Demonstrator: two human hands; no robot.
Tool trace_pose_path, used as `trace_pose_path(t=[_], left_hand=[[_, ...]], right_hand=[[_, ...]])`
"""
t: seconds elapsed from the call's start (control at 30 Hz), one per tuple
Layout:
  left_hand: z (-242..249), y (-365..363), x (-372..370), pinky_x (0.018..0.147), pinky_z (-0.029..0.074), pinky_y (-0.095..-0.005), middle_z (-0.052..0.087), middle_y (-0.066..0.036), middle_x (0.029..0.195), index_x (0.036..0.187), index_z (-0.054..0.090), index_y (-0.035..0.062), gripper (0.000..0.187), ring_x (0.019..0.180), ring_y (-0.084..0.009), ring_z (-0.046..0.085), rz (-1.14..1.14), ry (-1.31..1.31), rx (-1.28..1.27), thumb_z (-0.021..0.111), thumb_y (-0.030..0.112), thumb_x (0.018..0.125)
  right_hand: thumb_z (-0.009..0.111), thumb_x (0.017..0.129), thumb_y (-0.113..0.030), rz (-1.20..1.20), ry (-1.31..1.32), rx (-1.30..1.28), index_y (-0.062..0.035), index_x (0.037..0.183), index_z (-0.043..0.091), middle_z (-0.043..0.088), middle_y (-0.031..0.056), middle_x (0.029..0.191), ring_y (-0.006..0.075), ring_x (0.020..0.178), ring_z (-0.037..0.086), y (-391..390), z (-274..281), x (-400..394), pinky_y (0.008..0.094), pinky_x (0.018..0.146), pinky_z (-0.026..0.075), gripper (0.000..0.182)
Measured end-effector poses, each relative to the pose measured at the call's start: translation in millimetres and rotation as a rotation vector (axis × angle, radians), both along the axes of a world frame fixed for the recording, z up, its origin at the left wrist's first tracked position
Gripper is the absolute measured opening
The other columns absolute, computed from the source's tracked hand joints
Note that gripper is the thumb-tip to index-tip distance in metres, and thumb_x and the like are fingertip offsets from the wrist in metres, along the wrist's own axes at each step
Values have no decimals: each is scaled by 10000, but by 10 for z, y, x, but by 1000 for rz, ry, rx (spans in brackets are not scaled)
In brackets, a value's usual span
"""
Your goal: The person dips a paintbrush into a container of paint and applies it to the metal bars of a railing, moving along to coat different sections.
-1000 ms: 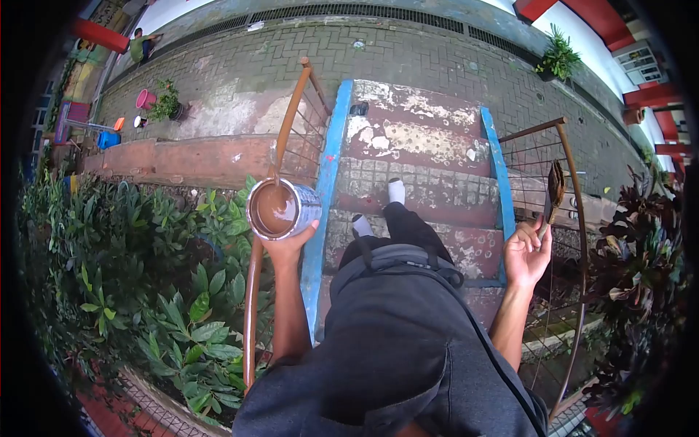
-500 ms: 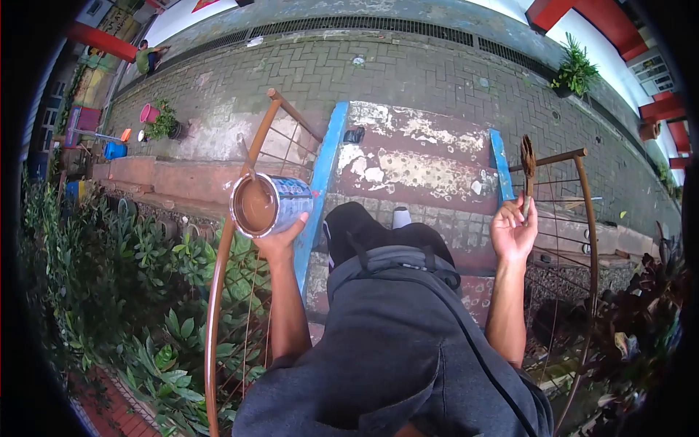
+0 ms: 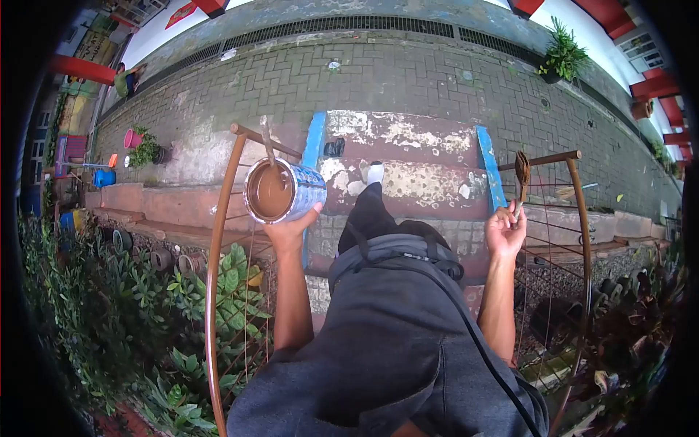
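Observation:
My left hand [image 3: 290, 231] is wrapped round the side of a paint can [image 3: 311, 191], tilted so its mouth faces me. Brown paint [image 3: 270, 197] shows inside, and a stirring stick [image 3: 267, 140] pokes out over the rim. On the other side, my right hand [image 3: 505, 233] grips a paintbrush [image 3: 522, 169] by its handle, bristles up and coated in brown. The can is close beside the left brown handrail [image 3: 224, 189]; the brush overlaps the right handrail [image 3: 547, 159] in this view.
Steps with peeling paint [image 3: 408, 178] descend ahead between blue edges [image 3: 314, 138]. A small black object [image 3: 334, 148] lies on one step. Leafy plants [image 3: 109, 291] grow at the left. Across the paved ground [image 3: 393, 65], a person [image 3: 125, 80] is near the far wall.
One of my feet has come forward onto a lower step. The view has shifted, and the stick now stands more clearly above the can. Both hands keep their hold.

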State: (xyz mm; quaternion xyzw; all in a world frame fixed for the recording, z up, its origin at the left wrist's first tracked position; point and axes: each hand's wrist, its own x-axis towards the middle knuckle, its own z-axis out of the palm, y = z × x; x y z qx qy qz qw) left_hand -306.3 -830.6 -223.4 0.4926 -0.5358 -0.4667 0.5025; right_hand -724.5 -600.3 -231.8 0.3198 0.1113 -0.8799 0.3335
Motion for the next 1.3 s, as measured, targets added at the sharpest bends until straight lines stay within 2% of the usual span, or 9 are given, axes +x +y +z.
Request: trace_pose_path(t=[0.17,0.23,0.4,0.5,0.63,0.77,1.07,1.17,1.3], left_hand=[[-578,-600,-277,1006,583,-402,658,-118,1315,1429,545,-2,903,1144,-243,690,-36,-123,-43,968,-19,631],[-886,-871,-385,1038,564,-403,641,-112,1352,1466,512,9,967,1185,-238,670,-36,-104,-47,988,21,624],[-1522,-1547,-639,986,567,-366,662,-110,1288,1405,542,0,954,1154,-212,666,18,-42,-130,1033,132,598],[-1649,-1597,-634,938,562,-342,661,-90,1278,1347,578,0,867,1121,-174,651,29,-135,69,1031,140,621],[-1488,-1824,-730,1008,553,-381,655,-102,1306,1411,544,8,974,1179,-197,652,110,-72,-114,1042,166,589],[-1433,-1830,-659,1029,544,-384,655,-102,1318,1421,539,12,987,1199,-207,648,189,18,-31,1039,169,585],[-1382,-1383,-418,1024,555,-393,694,-103,1246,1342,602,5,935,1132,-209,679,668,-26,-82,1043,175,536],[-1419,-1175,-327,1085,529,-400,665,-97,1309,1418,547,13,1020,1199,-219,652,768,-53,-43,1042,125,533],[-1272,-1058,-399,1004,572,-375,720,-101,1214,1298,627,-5,878,1095,-196,697,1012,-64,-91,1041,165,542]], right_hand=[[682,1009,-67,-73,-63,-42,8,1446,554,501,6,741,113,655,509,-393,-860,-520,229,563,463,462],[693,1009,-82,-67,68,-13,8,1444,445,514,8,769,103,651,548,-703,-1282,-735,230,566,482,508],[692,1001,-71,-55,108,-40,-26,1515,420,517,12,764,120,643,550,-1627,-2189,-1281,228,580,500,583],[677,995,-50,34,48,-112,-59,1513,450,515,10,756,122,639,543,-2051,-2208,-1448,233,582,498,567],[678,992,-64,77,107,-54,-24,1496,427,527,-8,754,108,637,551,-2778,-2198,-1676,205,524,484,564],[681,989,-59,211,125,-73,-6,1495,422,524,-7,762,107,642,560,-3592,-2170,-1753,202,522,489,571],[678,989,-43,609,110,-106,2,1533,389,513,-9,745,99,634,574,-5249,-2212,-1107,198,518,492,618],[683,983,-42,749,83,-111,-9,1546,383,514,-11,735,97,610,553,-5729,-2144,-769,198,520,490,639],[696,953,-2,953,-18,-125,41,1453,526,532,23,729,128,619,544,-6252,-2154,-343,233,542,485,530]])
